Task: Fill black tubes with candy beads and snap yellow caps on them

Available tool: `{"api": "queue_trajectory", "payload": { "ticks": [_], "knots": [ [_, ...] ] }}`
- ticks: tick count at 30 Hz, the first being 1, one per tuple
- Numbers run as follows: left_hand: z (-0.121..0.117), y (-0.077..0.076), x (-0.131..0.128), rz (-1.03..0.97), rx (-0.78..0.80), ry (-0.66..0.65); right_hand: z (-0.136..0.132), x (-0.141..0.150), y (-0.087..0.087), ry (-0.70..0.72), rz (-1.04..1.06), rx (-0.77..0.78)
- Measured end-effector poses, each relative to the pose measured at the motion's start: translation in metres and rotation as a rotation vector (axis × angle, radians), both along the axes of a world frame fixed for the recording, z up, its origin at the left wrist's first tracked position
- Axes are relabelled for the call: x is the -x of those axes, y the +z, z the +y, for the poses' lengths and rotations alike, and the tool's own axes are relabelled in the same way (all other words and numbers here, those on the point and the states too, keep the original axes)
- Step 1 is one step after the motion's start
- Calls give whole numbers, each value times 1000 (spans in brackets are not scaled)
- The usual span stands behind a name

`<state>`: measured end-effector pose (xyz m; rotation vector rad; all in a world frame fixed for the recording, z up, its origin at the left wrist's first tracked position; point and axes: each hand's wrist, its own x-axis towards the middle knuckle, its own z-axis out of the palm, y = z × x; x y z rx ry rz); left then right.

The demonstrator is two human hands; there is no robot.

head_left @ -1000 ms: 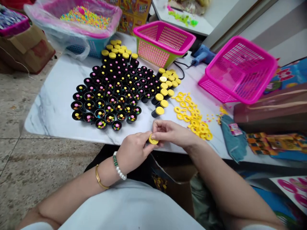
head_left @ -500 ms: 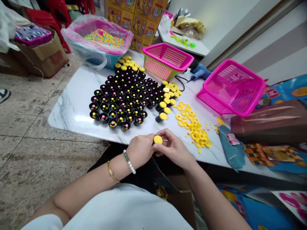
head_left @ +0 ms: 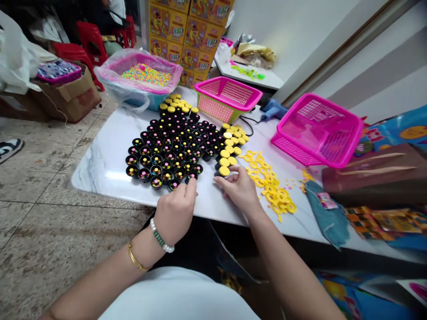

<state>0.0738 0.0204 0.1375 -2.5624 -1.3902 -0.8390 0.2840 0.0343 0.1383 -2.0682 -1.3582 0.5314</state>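
White marbled tabletop (head_left: pixel 103 166), frame centre: right hand (head_left: pixel 243 189) gripping black cylindrical container with yellow disc lid (head_left: pixel 224 171).
Sideways contact is risking toppled neighbouring containers (head_left: pixel 232 161). Lid is facing up; body is partly hidden. Left hand (head_left: pixel 176 209) is bunching beside open black bead-filled cups (head_left: pixel 156 182); grip cannot be told.

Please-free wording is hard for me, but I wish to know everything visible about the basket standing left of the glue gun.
The basket looks like plastic: pink rim and inner walls, yellow-green outer walls with pink showing through the holes, perhaps two baskets nested. It is four-sided, wider at the top, open and upright. It stands on the table, beyond the cups. Beside it runs a black cable; I cannot tell if they touch.
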Motion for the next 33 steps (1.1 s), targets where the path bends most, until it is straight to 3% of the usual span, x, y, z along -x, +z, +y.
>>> {"api": "queue_trajectory", "payload": {
  "ticks": [5, 8, 11, 19, 23, 27, 31, 33],
  "knots": [
    [5, 5, -9, 152, 37, 53, -52, -18, -9, 20, -280, -215],
    [7, 9, -11, 183, 17, 42, -83, -44, -17, -103, -565, -292],
    [11, 9, -10, 194, -8, 23, -104, -71, -26, -243, -760, -270],
    [6, 12, -6, 34, -67, -106, -129, -92, -34, -246, -782, -393],
    [-4, 13, -18, -85, 71, -231, -150, -89, -42, -164, -902, -330],
    [-3, 0, -33, -232, 194, -338, -163, -78, -46, -26, -865, -323],
    [2, -16, -43, -359, 286, -459, -153, -73, -35, 206, -792, -265],
    [3, -21, -45, -398, 297, -441, -141, -73, -24, 310, -751, -188]
  ]
}}
